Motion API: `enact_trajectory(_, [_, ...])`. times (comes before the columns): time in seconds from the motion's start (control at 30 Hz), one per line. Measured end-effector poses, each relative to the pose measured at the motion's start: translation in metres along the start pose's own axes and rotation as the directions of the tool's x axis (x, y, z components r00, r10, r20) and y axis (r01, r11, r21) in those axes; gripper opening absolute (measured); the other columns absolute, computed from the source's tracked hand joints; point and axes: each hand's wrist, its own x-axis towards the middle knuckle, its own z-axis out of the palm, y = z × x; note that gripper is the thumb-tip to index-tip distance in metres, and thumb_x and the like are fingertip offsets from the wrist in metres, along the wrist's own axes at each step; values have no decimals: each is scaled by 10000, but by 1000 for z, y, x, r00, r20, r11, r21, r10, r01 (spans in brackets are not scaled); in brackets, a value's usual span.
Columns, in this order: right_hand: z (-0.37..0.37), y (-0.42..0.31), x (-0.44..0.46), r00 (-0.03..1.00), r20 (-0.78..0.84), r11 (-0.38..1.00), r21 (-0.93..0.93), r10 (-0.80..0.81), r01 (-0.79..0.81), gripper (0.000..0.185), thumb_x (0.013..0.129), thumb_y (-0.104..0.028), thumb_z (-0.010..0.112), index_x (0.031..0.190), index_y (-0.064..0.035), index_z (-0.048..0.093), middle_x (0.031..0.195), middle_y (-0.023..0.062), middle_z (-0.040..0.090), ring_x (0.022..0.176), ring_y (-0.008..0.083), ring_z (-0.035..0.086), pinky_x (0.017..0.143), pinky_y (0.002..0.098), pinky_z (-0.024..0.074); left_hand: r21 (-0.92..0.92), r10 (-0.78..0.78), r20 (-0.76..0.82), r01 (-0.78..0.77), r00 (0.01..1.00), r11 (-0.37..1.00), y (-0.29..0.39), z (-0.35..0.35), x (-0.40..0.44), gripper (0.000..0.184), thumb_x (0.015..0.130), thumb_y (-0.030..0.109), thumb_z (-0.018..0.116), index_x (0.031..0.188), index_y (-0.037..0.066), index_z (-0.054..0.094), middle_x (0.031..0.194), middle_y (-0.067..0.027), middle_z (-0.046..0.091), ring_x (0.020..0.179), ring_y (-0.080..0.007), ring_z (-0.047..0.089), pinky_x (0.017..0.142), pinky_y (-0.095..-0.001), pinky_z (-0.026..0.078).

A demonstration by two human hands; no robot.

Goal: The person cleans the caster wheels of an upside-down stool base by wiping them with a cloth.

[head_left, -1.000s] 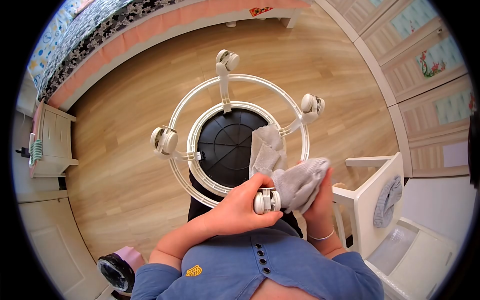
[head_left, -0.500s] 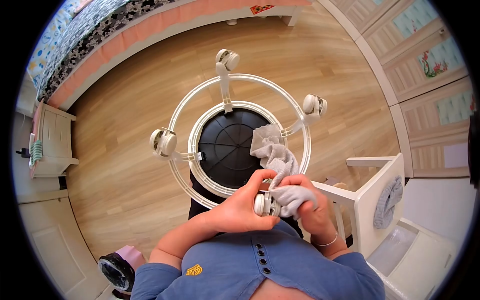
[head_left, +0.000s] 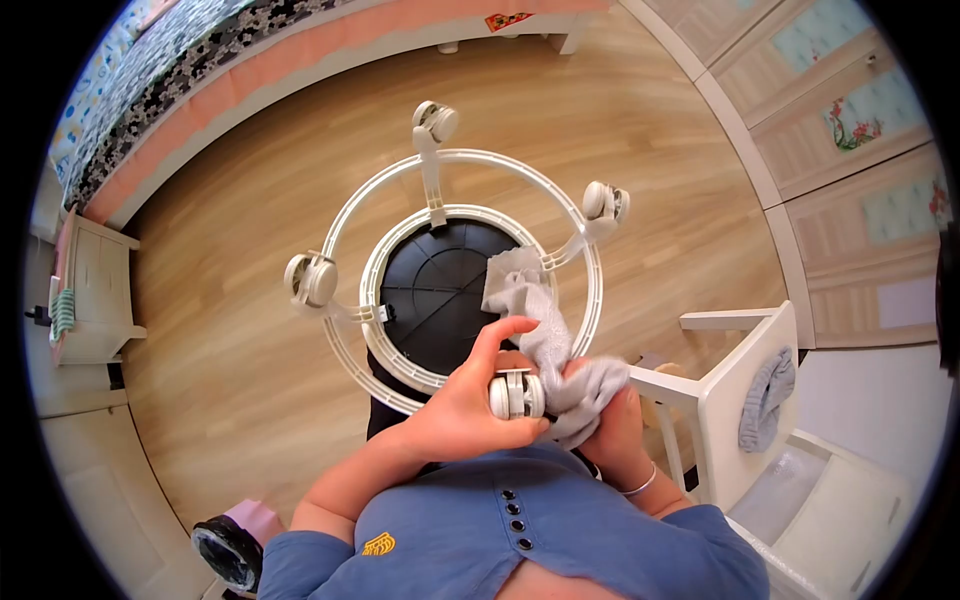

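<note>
A white ring frame [head_left: 340,215] with a black round centre [head_left: 430,290] lies upside down before me, casters sticking out around it. My left hand [head_left: 465,400] is curled around the nearest caster [head_left: 516,396], thumb below it and index finger above. Just right of that caster, my right hand [head_left: 617,435] holds a light grey cloth [head_left: 585,395], its fingers partly hidden by the bunched fabric. The cloth's other end drapes over the right part of the black centre.
At the right stands a white stool [head_left: 735,400] on its side with a grey knitted item [head_left: 768,400] on its seat. A bed [head_left: 250,80] is at the upper left, a small white cabinet [head_left: 100,290] at the left, a bin [head_left: 228,552] at the lower left and wardrobe doors [head_left: 850,220] at the right.
The right hand has moved in from the right and drawn the cloth into a twisted bunch beside the caster. The left hand stays on the caster. The whole view has shifted slightly.
</note>
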Motion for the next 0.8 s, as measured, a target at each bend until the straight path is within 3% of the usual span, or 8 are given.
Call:
enact_trajectory(0.03, [2,2,3,980,-129,900,429,150,-81,447,927,-378,371,1145,-1,475,1101,128,527,984,207,543,832,320,456,33,-3,11,3,1000,999,1,0,-1,804,634,2,665,1293,102,217,903,-38,508,782,-89,505,673,-223,420])
enact_trajectory(0.07, [-3,2,6,970,-123,887,442,210,-136,559,933,-459,212,1230,-14,372,1170,128,502,1059,224,513,895,348,433,38,4,22,-5,1000,999,1,0,-1,804,634,2,665,1293,102,217,903,-38,508,782,-89,505,673,-223,420])
enact_trajectory(0.17, [-3,0,9,932,-169,838,510,320,-195,569,915,-505,231,1200,-59,438,1179,116,509,1097,253,485,953,402,370,47,-10,21,9,1000,999,-1,1,-1,821,634,11,669,1303,99,202,884,-38,510,762,-92,510,668,-229,426])
enact_trajectory(0.2, [-8,1,10,965,-49,758,629,259,-171,530,939,-437,201,1225,-32,388,1217,115,473,1114,216,468,954,374,381,50,-4,20,3,1000,999,-2,2,-1,825,635,14,669,1307,97,198,880,-41,511,759,-95,512,667,-232,428])
enact_trajectory(0.43, [-1,-3,14,953,-92,782,597,289,-180,529,939,-441,202,1233,-39,379,1217,115,473,1107,219,474,951,371,384,54,-26,46,23,999,998,2,-1,-3,837,653,89,684,1315,86,174,896,-96,521,800,-156,533,728,-280,441])
enact_trajectory(0.63, [1,-3,11,945,-195,901,400,264,-170,563,917,-496,251,1215,-48,420,1177,125,506,1085,255,492,940,394,379,61,4,56,-7,998,998,-1,-2,-3,840,658,95,684,1321,92,168,917,-104,522,814,-166,533,750,-289,436])
enact_trajectory(0.77, [0,-6,4,993,-113,998,42,42,-37,432,878,-363,501,1127,-10,505,1126,97,513,997,226,510,857,327,400,7,17,49,-17,999,1000,-2,-2,-2,823,658,83,681,1316,92,186,984,-127,531,863,-171,533,772,-292,431])
enact_trajectory(0.8, [6,-13,13,986,41,902,-400,-161,164,386,835,-292,559,1098,-12,527,1089,102,524,958,238,507,836,333,398,8,16,46,-16,999,1000,-2,-2,-3,823,658,83,681,1316,92,186,984,-127,531,863,-171,533,772,-292,431])
